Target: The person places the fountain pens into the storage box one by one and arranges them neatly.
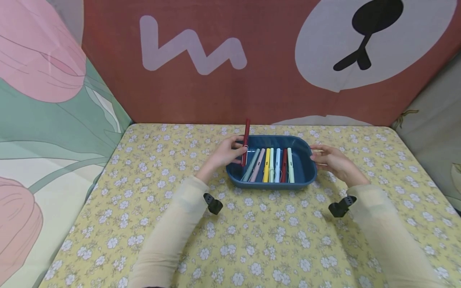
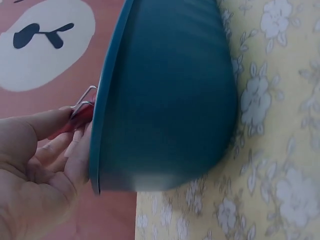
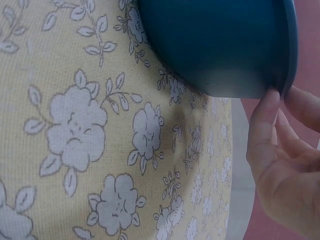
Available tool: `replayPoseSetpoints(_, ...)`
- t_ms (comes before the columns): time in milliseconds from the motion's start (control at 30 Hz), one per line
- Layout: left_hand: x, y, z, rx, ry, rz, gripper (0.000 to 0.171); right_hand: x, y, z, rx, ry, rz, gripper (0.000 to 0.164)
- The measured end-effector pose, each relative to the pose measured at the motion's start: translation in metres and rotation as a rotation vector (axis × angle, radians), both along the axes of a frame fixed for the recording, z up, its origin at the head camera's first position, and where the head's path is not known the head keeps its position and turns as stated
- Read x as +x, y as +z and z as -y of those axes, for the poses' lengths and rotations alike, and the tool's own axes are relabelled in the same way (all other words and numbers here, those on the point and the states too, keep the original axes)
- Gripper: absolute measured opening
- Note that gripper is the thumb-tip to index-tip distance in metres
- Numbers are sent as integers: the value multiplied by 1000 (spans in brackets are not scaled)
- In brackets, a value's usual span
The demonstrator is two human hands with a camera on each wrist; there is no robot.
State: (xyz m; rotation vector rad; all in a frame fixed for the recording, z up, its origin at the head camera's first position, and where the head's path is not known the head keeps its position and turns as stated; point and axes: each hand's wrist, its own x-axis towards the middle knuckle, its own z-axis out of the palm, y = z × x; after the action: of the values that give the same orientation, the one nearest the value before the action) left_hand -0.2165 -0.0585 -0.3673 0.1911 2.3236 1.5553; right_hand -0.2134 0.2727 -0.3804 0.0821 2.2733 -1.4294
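Note:
Between the thumb and fingers of my left hand (image 1: 227, 152) is a dark red pen (image 1: 247, 134), tilted upward over the left end of a blue tray (image 1: 304, 172). The left wrist view shows its metal clip (image 2: 82, 102) just past the tray's rim. My right hand (image 1: 333, 162) pinches the tray's right rim, thumb and fingers on either side, as the right wrist view shows. Inside lie several pens side by side: grey-green (image 1: 251, 166), pink (image 1: 257, 166), yellow (image 1: 266, 166), pale green, light blue (image 1: 277, 166), another dark red (image 1: 284, 166) and mint (image 1: 290, 166).
The tray stands near the back edge of a table with a yellow floral cloth (image 1: 248, 240). Behind it hangs a reddish-brown printed fabric (image 1: 266, 88). Printed cloth also covers the left and right sides. A small black camera sits on each wrist.

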Motion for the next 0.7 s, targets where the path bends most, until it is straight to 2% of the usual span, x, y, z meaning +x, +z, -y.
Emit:
replayPoseSetpoints(267, 3, -1, -16, -67, -23, 38, 46, -1, 1, 0, 11, 0, 2, 61)
replayPoseSetpoints(700, 8, -4, -32, -88, 19, 136, 41, 0, 0, 0, 1, 0, 7, 61)
